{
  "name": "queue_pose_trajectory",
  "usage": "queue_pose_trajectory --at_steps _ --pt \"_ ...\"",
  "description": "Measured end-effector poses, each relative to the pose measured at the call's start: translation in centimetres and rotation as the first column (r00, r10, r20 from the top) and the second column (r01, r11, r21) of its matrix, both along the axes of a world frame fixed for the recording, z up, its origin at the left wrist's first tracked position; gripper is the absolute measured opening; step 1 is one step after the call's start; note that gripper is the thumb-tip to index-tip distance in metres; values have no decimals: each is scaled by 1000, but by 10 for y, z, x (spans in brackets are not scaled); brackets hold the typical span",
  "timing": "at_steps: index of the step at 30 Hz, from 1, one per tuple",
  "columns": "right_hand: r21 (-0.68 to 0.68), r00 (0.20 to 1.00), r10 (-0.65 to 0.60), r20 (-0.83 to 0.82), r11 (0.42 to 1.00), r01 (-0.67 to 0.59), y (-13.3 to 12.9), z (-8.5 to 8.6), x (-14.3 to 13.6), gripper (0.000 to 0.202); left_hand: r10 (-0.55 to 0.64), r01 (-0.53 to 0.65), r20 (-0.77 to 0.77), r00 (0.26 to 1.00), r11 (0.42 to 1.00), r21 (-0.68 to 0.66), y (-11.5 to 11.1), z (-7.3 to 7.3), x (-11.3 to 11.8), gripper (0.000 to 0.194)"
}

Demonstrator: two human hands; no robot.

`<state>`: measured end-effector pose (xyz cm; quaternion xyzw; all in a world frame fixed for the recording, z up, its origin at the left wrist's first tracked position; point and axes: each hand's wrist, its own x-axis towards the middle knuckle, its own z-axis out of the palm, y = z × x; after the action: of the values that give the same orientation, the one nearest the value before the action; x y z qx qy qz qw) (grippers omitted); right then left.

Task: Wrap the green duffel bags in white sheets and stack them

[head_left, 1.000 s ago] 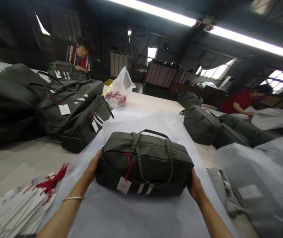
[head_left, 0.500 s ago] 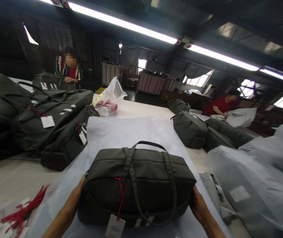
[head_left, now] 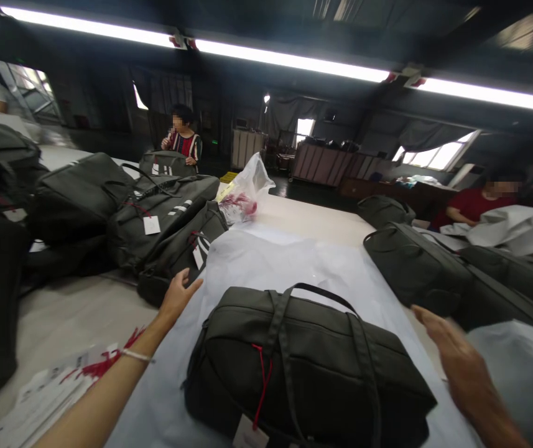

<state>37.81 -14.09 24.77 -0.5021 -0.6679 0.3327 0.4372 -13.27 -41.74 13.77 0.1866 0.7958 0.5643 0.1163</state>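
A dark green duffel bag (head_left: 322, 354) with two handles lies on a white sheet (head_left: 247, 252) in front of me. From its handle hangs a white tag (head_left: 250, 433) on a red cord. My left hand (head_left: 180, 295) is off the bag, above its upper left, fingers apart and holding nothing, near another dark bag (head_left: 186, 249). To the right of the duffel, my right hand (head_left: 453, 348) is raised with its fingers extended, slightly blurred, and nothing in it.
Several dark bags (head_left: 79, 193) crowd the left side. Tags with red cords (head_left: 51, 392) lie at lower left. More bags (head_left: 415, 267) and grey plastic (head_left: 522, 373) are at right. A clear bag (head_left: 247, 186) stands farther back. Other people are beyond the table.
Both my hands have let go of the duffel bag's ends and moved up and outward. The view has turned left, so the surroundings appear farther right.
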Motion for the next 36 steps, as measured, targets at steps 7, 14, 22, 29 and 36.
queue_pose_trajectory --at_steps 7,14,22,29,36 --pt "-215 608 777 164 629 -747 -48 71 -234 64 -53 54 32 998 997 -51 83 -7 -39 75" --pt "-584 75 917 392 310 -750 -54 26 -286 72 -73 92 140 987 987 -131 100 -53 -56 28" --pt "-559 27 921 389 260 -787 -53 45 -259 68 -139 155 136 981 981 -114 125 -58 -69 26" --pt "-411 175 831 529 430 -804 -66 49 -252 26 -174 180 79 981 981 -70 125 -53 -68 26" --pt "-358 310 812 494 515 -779 -52 60 -249 24 -162 161 4 987 985 -61 124 -36 -79 30"
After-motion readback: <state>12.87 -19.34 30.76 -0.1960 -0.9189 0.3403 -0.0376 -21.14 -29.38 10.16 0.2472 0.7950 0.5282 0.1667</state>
